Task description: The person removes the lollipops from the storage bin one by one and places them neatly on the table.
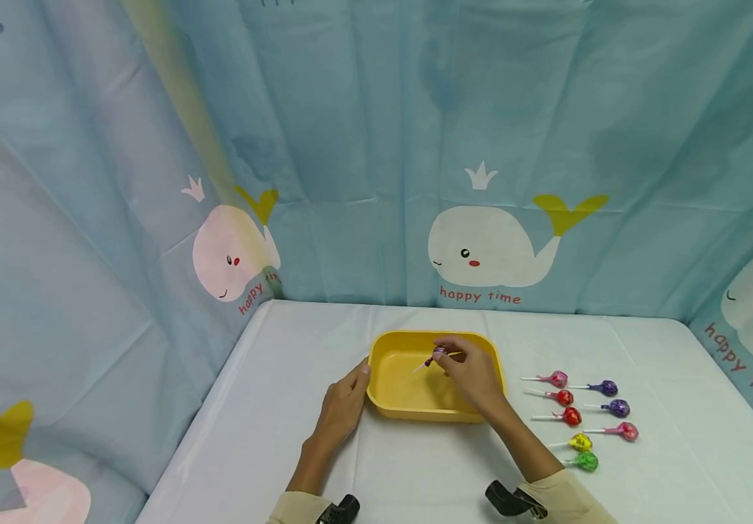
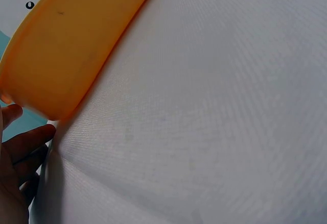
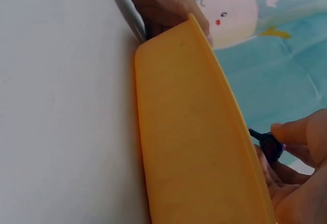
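A yellow tray (image 1: 409,413) with raised walls sits on the white table. My left hand (image 1: 342,405) rests against its left end, fingers fairly straight; the left wrist view shows those fingers (image 2: 31,141) beside the tray's corner. Over the inside of the tray, my right hand (image 1: 471,371) pinches a purple-wrapped lollipop (image 1: 439,351) by its round head, the white stick pointing down to the left. In the right wrist view the dark lollipop head (image 3: 271,146) shows between thumb and fingers, above the tray's rim.
To the tray's right lie several wrapped lollipops, sticks pointing left: pink (image 1: 558,379), red (image 1: 571,416), purple (image 1: 620,408), yellow (image 1: 581,442) and green (image 1: 586,461). A blue curtain (image 1: 376,247) with whales hangs behind the white table (image 1: 265,437).
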A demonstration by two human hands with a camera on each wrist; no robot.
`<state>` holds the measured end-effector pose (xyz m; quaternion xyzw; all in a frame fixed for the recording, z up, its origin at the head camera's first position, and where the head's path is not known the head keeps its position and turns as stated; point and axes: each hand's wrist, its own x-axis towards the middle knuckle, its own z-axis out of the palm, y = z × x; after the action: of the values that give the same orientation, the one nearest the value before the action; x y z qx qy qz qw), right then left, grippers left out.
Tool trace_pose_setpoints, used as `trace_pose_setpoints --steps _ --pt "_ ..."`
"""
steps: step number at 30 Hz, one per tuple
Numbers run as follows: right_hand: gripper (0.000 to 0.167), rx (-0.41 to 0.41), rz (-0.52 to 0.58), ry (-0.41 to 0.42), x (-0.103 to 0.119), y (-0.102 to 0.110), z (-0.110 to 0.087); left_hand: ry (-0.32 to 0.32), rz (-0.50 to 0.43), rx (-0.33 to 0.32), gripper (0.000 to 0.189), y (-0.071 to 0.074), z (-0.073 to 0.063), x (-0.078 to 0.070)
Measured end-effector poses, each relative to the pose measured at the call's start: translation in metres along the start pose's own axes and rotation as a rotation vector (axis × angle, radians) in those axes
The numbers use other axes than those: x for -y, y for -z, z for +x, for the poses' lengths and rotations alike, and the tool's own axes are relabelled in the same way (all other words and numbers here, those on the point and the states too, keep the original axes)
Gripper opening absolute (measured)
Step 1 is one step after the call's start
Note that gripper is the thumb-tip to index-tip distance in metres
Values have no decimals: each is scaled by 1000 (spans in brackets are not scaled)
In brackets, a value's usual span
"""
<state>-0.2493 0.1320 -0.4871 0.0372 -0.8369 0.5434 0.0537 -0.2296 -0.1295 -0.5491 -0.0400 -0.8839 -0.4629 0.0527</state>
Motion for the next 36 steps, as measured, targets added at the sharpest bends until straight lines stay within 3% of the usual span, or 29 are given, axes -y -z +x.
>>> trace_pose_setpoints --steps 10,29,36 --pt "31 -62 18 -34 -4 30 -9 -4 12 -9 60 -1 2 3" --pt "44 -132 -108 -48 -20 88 -41 -3 -9 -3 58 -1 2 5" --pt "50 -144 -164 -113 -30 104 -54 -1 -8 7 60 -1 2 5"
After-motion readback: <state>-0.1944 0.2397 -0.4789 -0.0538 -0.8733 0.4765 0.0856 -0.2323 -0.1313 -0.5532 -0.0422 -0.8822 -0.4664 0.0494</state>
